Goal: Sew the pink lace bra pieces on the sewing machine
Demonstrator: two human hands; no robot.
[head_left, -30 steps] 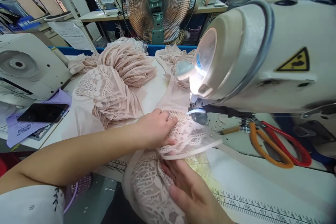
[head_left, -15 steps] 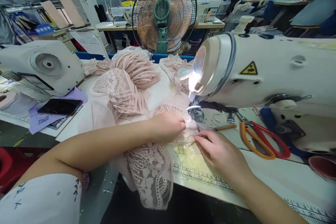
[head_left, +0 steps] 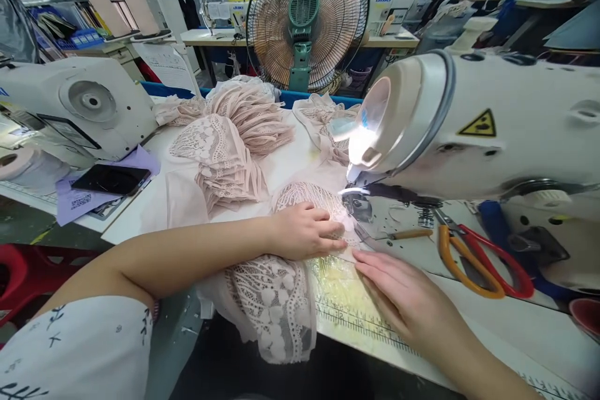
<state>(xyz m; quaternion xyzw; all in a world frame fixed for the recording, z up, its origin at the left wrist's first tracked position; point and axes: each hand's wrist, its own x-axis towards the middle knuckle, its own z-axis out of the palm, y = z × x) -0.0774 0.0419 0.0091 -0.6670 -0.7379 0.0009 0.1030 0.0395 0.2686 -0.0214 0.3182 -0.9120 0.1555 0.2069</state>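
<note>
A pale pink lace piece runs under the needle area of the sewing machine and hangs over the table's front edge. My left hand lies flat on the lace, fingers slightly spread and pointing toward the presser foot. Just right of it, my right hand rests with fingers stretched out, its fingertips at the fabric's edge. Neither hand grips anything. The lamp at the machine head lights the lace by the foot. My left hand and forearm cover part of the lace.
Stacked lace pieces lie behind my left arm. Scissors and a wooden-handled tool lie right of the needle. A phone rests on purple paper at left. A large fan stands behind the table.
My left hand has opened from a closed grip and flattened on the lace. The fingers of my right hand have straightened from a pinch. The view has shifted slightly.
</note>
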